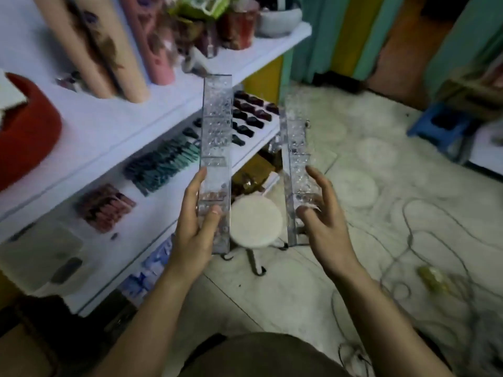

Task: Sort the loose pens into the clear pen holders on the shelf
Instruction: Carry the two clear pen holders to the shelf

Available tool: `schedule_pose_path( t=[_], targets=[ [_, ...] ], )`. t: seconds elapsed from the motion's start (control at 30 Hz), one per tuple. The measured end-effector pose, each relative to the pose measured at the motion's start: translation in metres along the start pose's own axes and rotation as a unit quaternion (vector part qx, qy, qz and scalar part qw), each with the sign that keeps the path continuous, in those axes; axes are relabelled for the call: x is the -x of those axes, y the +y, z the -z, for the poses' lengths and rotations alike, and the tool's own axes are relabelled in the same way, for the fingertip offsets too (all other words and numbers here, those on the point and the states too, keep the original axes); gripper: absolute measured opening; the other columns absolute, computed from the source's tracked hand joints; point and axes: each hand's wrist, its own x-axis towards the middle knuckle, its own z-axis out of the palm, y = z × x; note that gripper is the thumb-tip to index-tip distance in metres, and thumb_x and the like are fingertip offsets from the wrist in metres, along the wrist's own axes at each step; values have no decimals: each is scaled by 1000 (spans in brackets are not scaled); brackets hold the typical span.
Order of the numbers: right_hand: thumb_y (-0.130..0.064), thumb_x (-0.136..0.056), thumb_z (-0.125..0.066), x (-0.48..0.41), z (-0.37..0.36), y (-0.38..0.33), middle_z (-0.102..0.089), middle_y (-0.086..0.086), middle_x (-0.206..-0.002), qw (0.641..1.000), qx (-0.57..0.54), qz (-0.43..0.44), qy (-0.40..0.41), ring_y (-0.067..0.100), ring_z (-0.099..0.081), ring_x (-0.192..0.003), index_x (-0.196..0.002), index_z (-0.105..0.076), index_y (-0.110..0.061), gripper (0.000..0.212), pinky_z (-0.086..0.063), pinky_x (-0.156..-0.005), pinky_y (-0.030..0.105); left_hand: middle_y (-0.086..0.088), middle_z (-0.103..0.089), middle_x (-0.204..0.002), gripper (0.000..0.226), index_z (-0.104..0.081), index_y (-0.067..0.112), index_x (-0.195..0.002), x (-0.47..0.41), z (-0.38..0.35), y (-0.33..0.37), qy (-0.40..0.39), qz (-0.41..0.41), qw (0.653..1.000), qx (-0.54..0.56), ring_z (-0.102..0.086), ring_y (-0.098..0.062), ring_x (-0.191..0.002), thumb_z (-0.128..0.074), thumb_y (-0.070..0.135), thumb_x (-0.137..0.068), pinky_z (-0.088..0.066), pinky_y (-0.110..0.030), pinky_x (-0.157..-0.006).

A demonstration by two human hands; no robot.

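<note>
Your left hand (pixel 196 221) grips the near end of one clear holder (pixel 216 126), your right hand (pixel 324 221) a second holder (pixel 296 148); both are held over the floor. Keep them level and set each on the shelf (pixel 95 137) beside the loose pens (pixel 163 167)

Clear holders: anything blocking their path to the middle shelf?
Nothing visible. Left hand grips left holder, right hand right holder, both in open air by the shelf; loose pens lie on it.
</note>
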Motion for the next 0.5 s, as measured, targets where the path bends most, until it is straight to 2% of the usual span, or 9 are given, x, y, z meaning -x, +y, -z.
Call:
schedule_pose_path(
  t=[0.1, 0.13, 0.2, 0.23, 0.3, 0.33, 0.37, 0.43, 0.5],
  targets=[
    [-7, -90, -51, 12, 22, 10, -58, -21, -130, 997, 8, -23, 73, 16, -56, -79, -148, -44, -40, 67, -55, -68, 52, 41, -30, -148, 58, -27, 33, -151, -10, -24, -11, -62, -13, 998, 9, -26, 6, -143, -45, 19, -98, -28, -10, -111],
    [-7, -89, -51, 18, 27, 14, -57, -23, -131, 994, 9, -30, 101, 13, -56, -79, -148, -44, -39, 68, -55, -68, 50, 39, -30, -150, 58, -27, 31, -152, -15, -32, -16, -85, -15, 996, 12, -26, 2, -145, -45, 19, -98, -27, -15, -114],
    [-2, -91, -51, 29, 32, 22, -59, -27, -122, 987, 7, -51, 155, 12, -54, -78, -148, -44, -39, 68, -55, -67, 47, 25, -31, -156, 58, -27, 32, -153, -24, -43, -25, -134, -21, 991, 18, -31, -14, -146, -46, 20, -99, -30, -35, -119],
    [1, -93, -52, 35, 32, 26, -59, -31, -116, 981, 5, -66, 183, 10, -53, -76, -148, -44, -39, 69, -55, -66, 43, 21, -33, -156, 58, -27, 34, -153, -28, -48, -28, -161, -20, 987, 23, -36, -14, -143, -46, 21, -99, -35, -38, -116],
    [6, -94, -50, 44, 28, 31, -56, -41, -109, 968, 1, -97, 233, 9, -49, -70, -148, -44, -38, 69, -53, -66, 26, 20, -37, -152, 58, -30, 40, -150, -36, -54, -30, -207, -6, 977, 42, -52, -6, -127, -47, 24, -97, -49, -25, -97],
    [7, -95, -50, 48, 24, 33, -54, -45, -107, 959, -3, -111, 260, 11, -50, -73, -148, -44, -37, 69, -51, -66, 20, 19, -40, -150, 58, -30, 43, -149, -40, -57, -31, -237, 4, 970, 54, -58, -9, -117, -48, 25, -97, -53, -22, -86],
    [7, -95, -49, 51, 20, 35, -53, -47, -106, 951, -9, -121, 286, 9, -51, -73, -147, -45, -38, 70, -50, -65, 18, 16, -42, -149, 58, -31, 45, -149, -44, -59, -32, -266, 8, 962, 59, -61, -17, -111, -48, 26, -96, -54, -23, -80],
    [7, -94, -49, 58, 12, 38, -55, -47, -105, 935, -22, -129, 330, 1, -48, -65, -146, -45, -42, 71, -49, -62, 18, 10, -43, -150, 58, -31, 47, -148, -53, -64, -37, -306, -2, 951, 52, -60, -30, -106, -49, 27, -97, -55, -30, -77],
    [7, -94, -49, 63, 8, 41, -57, -46, -102, 919, -22, -141, 367, 1, -45, -66, -146, -45, -41, 71, -47, -61, 17, 11, -48, -145, 57, -30, 44, -149, -61, -74, -40, -345, -6, 937, 53, -61, -29, -101, -49, 25, -100, -53, -30, -74]
  ],
)
